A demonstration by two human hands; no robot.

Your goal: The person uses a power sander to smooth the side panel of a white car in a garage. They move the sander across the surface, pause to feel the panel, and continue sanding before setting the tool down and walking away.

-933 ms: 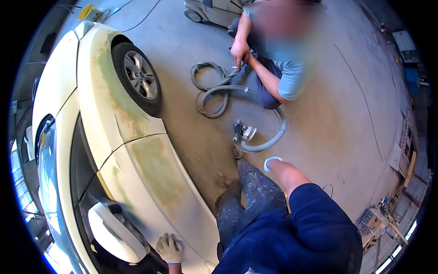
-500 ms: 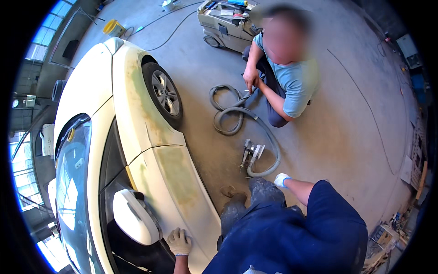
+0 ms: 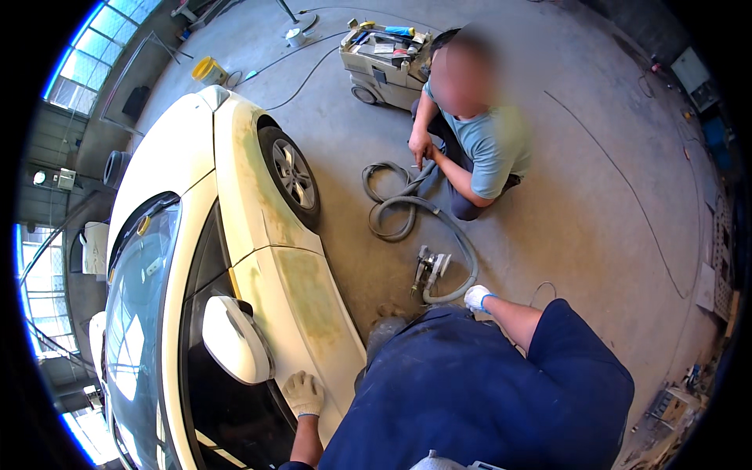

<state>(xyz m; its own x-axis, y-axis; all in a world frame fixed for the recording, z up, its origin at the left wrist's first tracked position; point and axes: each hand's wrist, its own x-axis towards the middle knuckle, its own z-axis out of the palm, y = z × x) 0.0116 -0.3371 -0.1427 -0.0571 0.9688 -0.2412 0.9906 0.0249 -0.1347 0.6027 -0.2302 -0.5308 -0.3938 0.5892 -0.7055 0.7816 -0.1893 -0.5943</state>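
My left hand (image 3: 303, 394), in a pale work glove, lies with its fingers stretched out on the cream car door (image 3: 345, 356), just below the window line. Beside it juts the white wing mirror (image 3: 237, 341). Greenish-brown sanded patches show on the door and on the front fender (image 3: 251, 180). My right hand (image 3: 476, 298), in a white glove with a blue cuff, is by my knee, close to the grey hose (image 3: 446, 298); its fingers are too small to make out. On the floor ahead of it lies a sander (image 3: 430, 269) joined to that hose.
A person in a light blue shirt (image 3: 492, 147) squats ahead, hands together near the coiled hose. Behind stands a wheeled dust extractor machine (image 3: 384, 78). A yellow bucket (image 3: 209, 70) is beyond the car. Cables run across the floor, and clutter (image 3: 674, 407) lies at the right.
The view has shifted, and my torso covers more of my legs. My left hand stays on the door. My right hand appears slightly nearer the hose. The other person stays squatting.
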